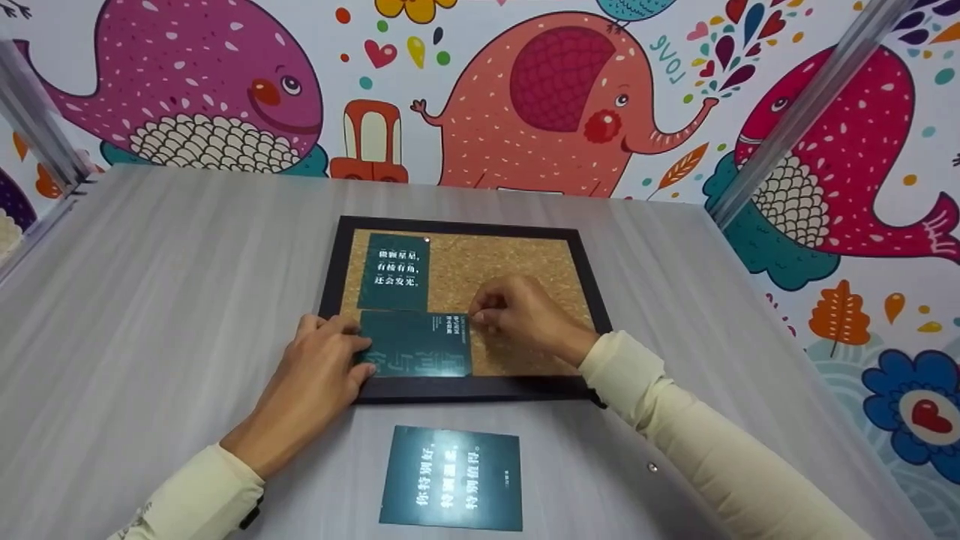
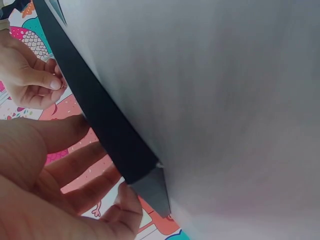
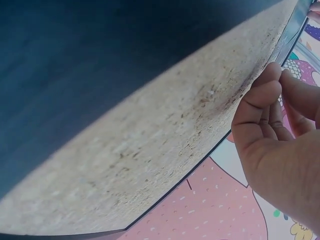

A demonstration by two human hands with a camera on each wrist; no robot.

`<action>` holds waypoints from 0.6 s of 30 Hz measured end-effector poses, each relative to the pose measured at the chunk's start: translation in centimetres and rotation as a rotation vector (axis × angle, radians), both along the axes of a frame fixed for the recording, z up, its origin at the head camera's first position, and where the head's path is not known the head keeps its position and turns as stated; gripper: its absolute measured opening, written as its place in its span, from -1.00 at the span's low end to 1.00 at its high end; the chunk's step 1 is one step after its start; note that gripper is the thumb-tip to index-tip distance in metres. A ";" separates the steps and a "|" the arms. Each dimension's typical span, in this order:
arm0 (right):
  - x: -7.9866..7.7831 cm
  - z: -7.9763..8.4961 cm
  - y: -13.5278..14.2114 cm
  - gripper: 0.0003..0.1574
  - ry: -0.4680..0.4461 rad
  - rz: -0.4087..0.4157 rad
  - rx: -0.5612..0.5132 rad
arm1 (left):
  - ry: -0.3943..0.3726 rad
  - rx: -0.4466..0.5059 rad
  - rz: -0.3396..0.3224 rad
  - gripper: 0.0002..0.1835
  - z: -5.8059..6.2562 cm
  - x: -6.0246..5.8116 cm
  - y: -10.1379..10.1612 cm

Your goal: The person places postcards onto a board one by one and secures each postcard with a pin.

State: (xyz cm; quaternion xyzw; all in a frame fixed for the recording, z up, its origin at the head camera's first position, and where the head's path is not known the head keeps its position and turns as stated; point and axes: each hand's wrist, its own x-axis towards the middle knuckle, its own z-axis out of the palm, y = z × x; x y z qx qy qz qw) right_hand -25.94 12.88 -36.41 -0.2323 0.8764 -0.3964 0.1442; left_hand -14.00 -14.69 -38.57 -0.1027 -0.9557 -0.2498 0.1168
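One pale counter [image 1: 187, 247] carries a black-framed corkboard [image 1: 517, 259] in what looks like a job partway done. A loose card [image 1: 450, 480], dark green with white lettering, lies in front of the board, not yet mounted. On the board's left side, the lower card [image 1: 416, 345] sits directly below the upper card [image 1: 395, 271]; the upper one appears finished, the lower one probably mid-fastening. A left hand [image 1: 319, 364] rests at the lower card's left edge, its grip relaxed and clasping nothing, seemingly steadying it. A right hand [image 1: 525, 315] works that card's upper right corner, its grip a tight pinch, likely on a pin the fingers hide. A bright pin head [image 1: 427, 240] dots the upper card's upper right corner; a shiny piece [image 1: 652, 466] at right on the counter is too small to identify.
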 end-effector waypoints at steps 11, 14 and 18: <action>-0.4 -0.1 -0.7 -0.68 -0.047 -0.025 -0.023 | -0.016 0.007 0.000 -0.69 0.2 0.0 0.0; -0.6 -0.2 -0.8 -0.66 -0.060 -0.030 -0.034 | -0.014 0.004 0.000 -0.69 0.1 0.1 0.0; -0.9 -0.2 -1.1 -0.66 -0.061 -0.035 -0.022 | -0.011 0.002 0.001 -0.70 0.1 0.1 0.0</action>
